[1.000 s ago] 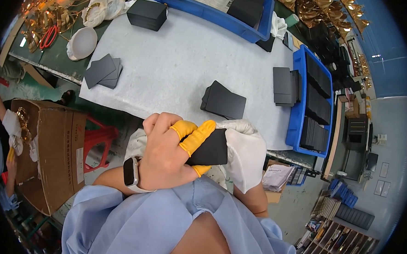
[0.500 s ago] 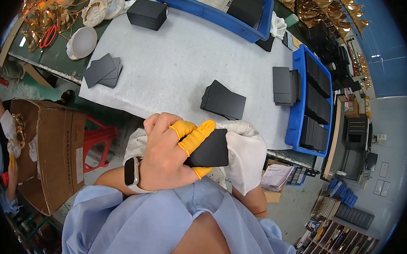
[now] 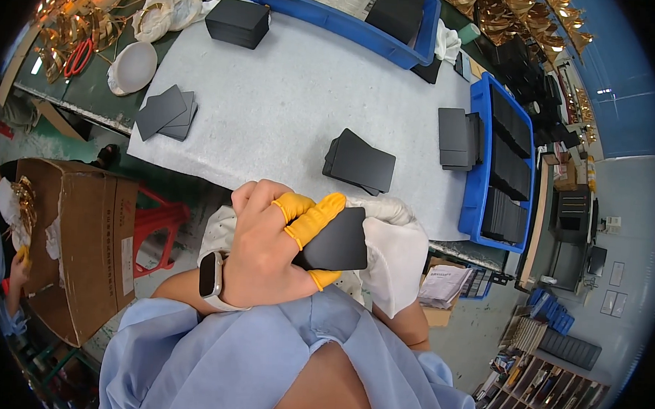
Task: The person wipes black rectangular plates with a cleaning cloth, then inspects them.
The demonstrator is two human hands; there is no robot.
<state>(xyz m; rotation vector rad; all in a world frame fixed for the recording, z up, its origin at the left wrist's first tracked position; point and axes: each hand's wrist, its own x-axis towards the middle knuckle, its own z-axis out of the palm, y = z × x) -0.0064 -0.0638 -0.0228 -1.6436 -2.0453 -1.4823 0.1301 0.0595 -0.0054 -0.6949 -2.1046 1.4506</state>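
My left hand (image 3: 255, 249), with yellow finger cots on several fingers and a watch on the wrist, is closed on a flat black plate (image 3: 337, 238) with rounded corners. The thumb presses its lower edge and the fingers lie over its upper left. At the plate's right edge is my right hand (image 3: 395, 249) in a white glove, closed round that side; most of its fingers are hidden. Just beyond my hands a small stack of similar dark plates (image 3: 359, 162) lies on the white-covered table (image 3: 273, 105).
Other dark plates form a tall stack (image 3: 237, 22), a fanned pile (image 3: 165, 114) and a pile (image 3: 455, 137) beside a filled blue bin (image 3: 477, 175). Another blue bin (image 3: 315, 15) stands at the back. Left are a cardboard box (image 3: 96, 244), a red stool (image 3: 159, 229) and another person's hand (image 3: 19, 266).
The black plate has tilted slightly and its face looks lighter. My hands have barely moved. At the far left, the other person's hands and the gold-coloured piece have shifted a little.
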